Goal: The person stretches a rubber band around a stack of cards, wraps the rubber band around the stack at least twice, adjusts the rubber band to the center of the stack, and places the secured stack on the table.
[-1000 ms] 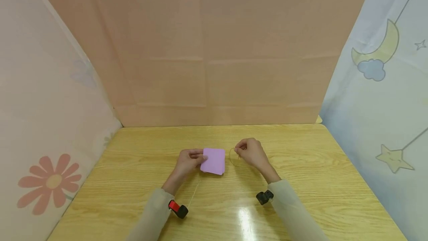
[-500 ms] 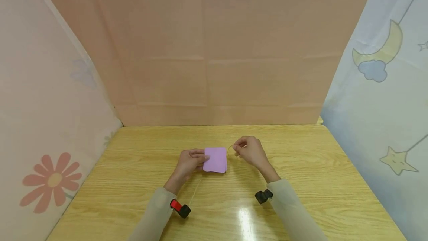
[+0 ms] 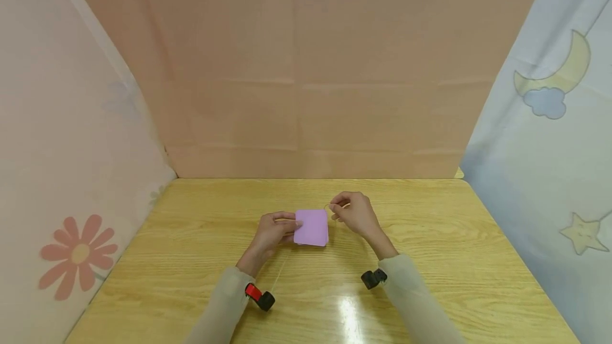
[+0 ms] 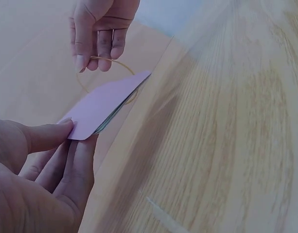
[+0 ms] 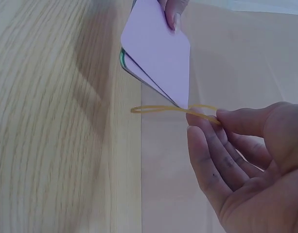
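Note:
My left hand (image 3: 270, 232) pinches a small stack of square pink cards (image 3: 312, 227) between thumb and fingers, held up over the table. In the right wrist view the stack is slightly fanned, and a card with a green edge (image 5: 122, 59) shows behind the pink ones. My right hand (image 3: 356, 214) pinches a thin yellow rubber band (image 5: 158, 108) between thumb and fingertip. The loop hangs at the far corner of the cards; in the left wrist view the band (image 4: 120, 63) passes behind that corner and shows again below it.
The wooden table (image 3: 430, 238) spreads under both hands. A peach backdrop (image 3: 296, 68) rises at its far edge, with patterned sheets at left and right. A thin pale line (image 3: 278, 274) runs on the tabletop by the left wrist.
The right hand has moved left toward the cards, bringing the rubber band to their upper right corner. The left hand and cards have shifted slightly right in view.

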{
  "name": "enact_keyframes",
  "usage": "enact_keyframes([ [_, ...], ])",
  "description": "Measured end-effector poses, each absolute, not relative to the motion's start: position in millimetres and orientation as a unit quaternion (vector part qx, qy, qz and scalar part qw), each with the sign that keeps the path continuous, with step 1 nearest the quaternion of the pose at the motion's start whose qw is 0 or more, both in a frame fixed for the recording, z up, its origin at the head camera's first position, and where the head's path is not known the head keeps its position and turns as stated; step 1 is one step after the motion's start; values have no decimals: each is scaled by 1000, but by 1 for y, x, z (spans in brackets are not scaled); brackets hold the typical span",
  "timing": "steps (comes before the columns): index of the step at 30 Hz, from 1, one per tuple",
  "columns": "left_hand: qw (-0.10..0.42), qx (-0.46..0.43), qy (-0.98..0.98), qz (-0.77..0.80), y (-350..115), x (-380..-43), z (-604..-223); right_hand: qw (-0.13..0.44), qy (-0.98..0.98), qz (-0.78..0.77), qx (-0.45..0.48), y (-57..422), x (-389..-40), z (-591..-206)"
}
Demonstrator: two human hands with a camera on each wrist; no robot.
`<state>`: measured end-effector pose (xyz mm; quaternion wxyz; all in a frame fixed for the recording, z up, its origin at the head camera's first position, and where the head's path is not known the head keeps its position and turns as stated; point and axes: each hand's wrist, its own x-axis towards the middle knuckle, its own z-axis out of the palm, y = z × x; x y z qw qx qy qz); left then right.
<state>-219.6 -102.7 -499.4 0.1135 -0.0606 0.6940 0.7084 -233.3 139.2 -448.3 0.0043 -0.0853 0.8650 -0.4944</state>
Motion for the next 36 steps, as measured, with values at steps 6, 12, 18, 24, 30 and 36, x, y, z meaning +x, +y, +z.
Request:
enact_keyframes([
  [6, 109, -65, 693, 709, -100, -220, -500, 0, 862, -496, -103, 138, -231, -448],
  [12, 105, -68, 689, 714, -99, -221, -500, -3, 863, -493, -116, 138, -231, -448],
  [18, 99, -67, 685, 719, -98, -222, -503, -1, 864, -490, -114, 137, -229, -448],
  [24, 92, -62, 677, 728, -98, -223, -504, 0, 866, -486, -118, 132, -227, -453],
  [30, 88, -59, 673, 732, -97, -225, -503, -8, 872, -471, -135, 130, -224, -456],
  [36, 83, -66, 671, 734, -96, -226, -504, 6, 864, -484, -136, 130, -222, -462],
])
